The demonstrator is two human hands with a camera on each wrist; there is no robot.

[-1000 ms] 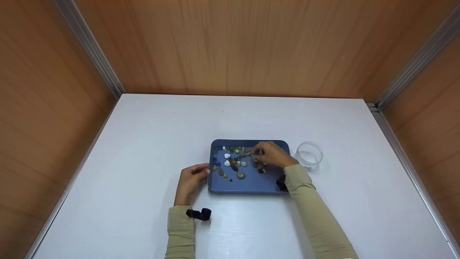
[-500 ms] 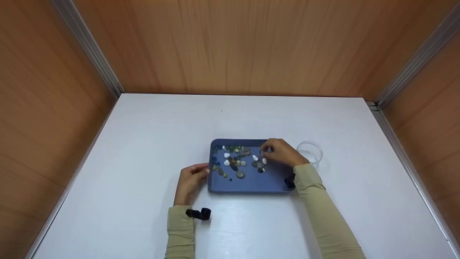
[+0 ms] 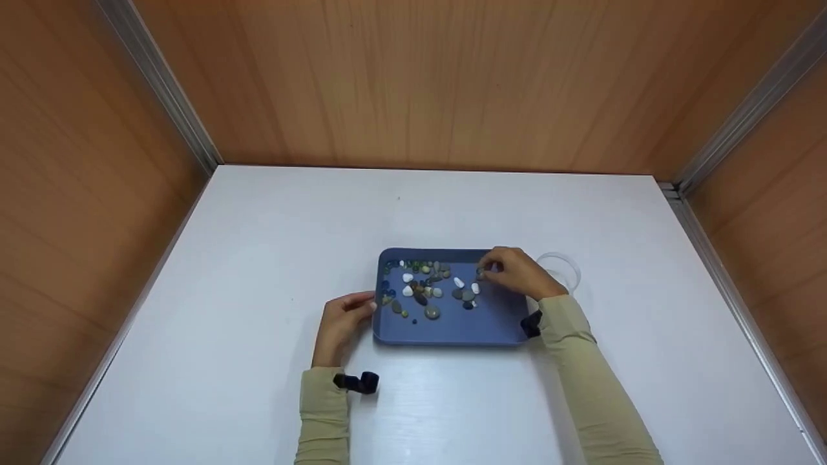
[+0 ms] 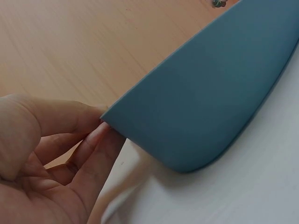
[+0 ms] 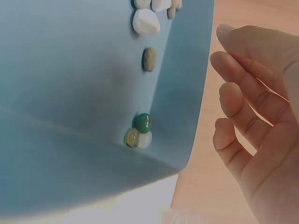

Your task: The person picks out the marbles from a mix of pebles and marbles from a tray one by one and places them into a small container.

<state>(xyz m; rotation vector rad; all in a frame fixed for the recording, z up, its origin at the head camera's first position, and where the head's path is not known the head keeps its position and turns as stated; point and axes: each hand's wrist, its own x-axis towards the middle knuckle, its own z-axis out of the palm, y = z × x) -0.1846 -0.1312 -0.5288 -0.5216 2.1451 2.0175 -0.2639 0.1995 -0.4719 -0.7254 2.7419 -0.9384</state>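
My left hand [image 3: 339, 326] pinches the left rim of a shallow blue tray [image 3: 446, 332], thumb above and fingers below, as the left wrist view shows. Small stones and glass pieces lie scattered in it. Over the tray's back right part is my right hand [image 3: 517, 271], fingers loosely bent, nothing visible between the fingertips in the right wrist view. A brown pebble [image 5: 149, 59] lies on the tray floor near them, beside a white stone [image 5: 146, 21]. In a corner sit a green glass piece [image 5: 142, 122], a yellowish one [image 5: 132, 138] and a whitish one.
A clear round container [image 3: 565, 263] stands right of the tray, partly hidden behind the right wrist. The white table [image 3: 297, 232] is bounded by wooden walls [image 3: 413, 84]. Black wrist cameras sit on both sleeves.
My right hand has moved rightward from the stones near the tray's middle, uncovering grey and white stones beneath it. The left hand stays at the rim.
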